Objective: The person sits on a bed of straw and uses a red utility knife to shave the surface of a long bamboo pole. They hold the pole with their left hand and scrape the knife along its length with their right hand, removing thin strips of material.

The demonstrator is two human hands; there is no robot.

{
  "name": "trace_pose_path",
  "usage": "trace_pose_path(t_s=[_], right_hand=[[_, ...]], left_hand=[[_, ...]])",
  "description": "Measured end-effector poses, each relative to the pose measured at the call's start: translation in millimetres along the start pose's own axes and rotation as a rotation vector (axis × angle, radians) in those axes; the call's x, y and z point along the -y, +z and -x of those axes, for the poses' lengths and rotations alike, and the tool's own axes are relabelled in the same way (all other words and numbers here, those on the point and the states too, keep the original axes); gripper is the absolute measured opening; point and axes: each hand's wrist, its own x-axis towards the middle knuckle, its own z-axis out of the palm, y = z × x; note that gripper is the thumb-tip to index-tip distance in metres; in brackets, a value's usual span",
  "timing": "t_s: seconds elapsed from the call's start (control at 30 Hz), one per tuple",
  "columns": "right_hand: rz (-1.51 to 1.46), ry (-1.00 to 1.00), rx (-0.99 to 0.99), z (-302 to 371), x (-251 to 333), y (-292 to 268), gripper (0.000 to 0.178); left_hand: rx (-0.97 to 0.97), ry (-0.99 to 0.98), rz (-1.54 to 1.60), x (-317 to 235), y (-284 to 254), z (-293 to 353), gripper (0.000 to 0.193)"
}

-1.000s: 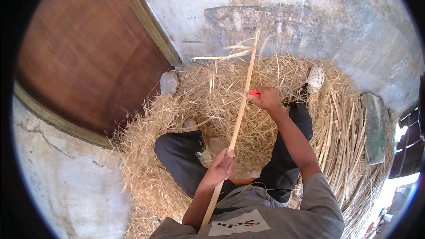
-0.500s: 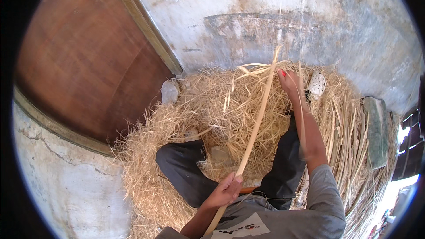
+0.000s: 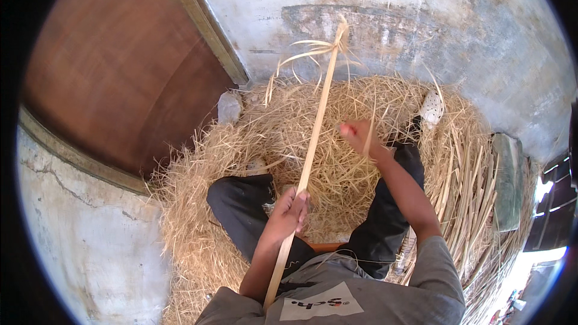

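My left hand (image 3: pixel 288 213) is closed around a long pale bamboo strip (image 3: pixel 316 123), gripping it in front of my lap. The lower end of the strip slants back against my grey shirt; its far end rises before the wall, with curled thin shavings (image 3: pixel 313 48) still hanging from it. To the right of the strip, apart from it, is my right hand (image 3: pixel 364 136), fingers curled and blurred by motion. Something small and red shows at its fingertips, and what it holds cannot be made out. A thin loose sliver (image 3: pixel 371 123) shows beside this hand.
Heaped shavings (image 3: pixel 265 126) cover the ground around my bent legs. Long split strips (image 3: pixel 463 204) lie at my right, beside a greenish stone slab (image 3: pixel 509 180). A white spotted shoe-like object (image 3: pixel 431 109), a pale stone (image 3: pixel 229 107), a wall (image 3: pixel 385 42) and a brown door (image 3: pixel 126 66) stand around.
My right hand has come back from the strip's far end, nearer to me and leftward. The strip's far end has swung up and left; my left hand has moved slightly forward, still gripping it.
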Motion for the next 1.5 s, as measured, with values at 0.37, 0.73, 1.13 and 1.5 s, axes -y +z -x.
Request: trace_pose_path(t_s=[0.37,0.73,1.13,1.5], right_hand=[[0.141,-0.158,-0.271,23.0,17.1,36.3,0.061],[0.177,-0.458,-0.123,41.9,33.2,38.2,0.061],[0.248,-0.487,-0.251,33.3,16.9,38.7,0.063],[0.179,-0.316,-0.169,37.6,15.8,44.3,0.060]], left_hand=[[-0.014,-0.072,0.071,-2.5,17.1,2.2,0.023],[-0.033,0.019,-0.047,-4.4,7.8,-3.8,0.021],[0.052,-0.095,0.287,2.3,11.5,-2.1,0.020],[0.076,-0.171,0.624,8.9,4.4,1.3,0.018]])
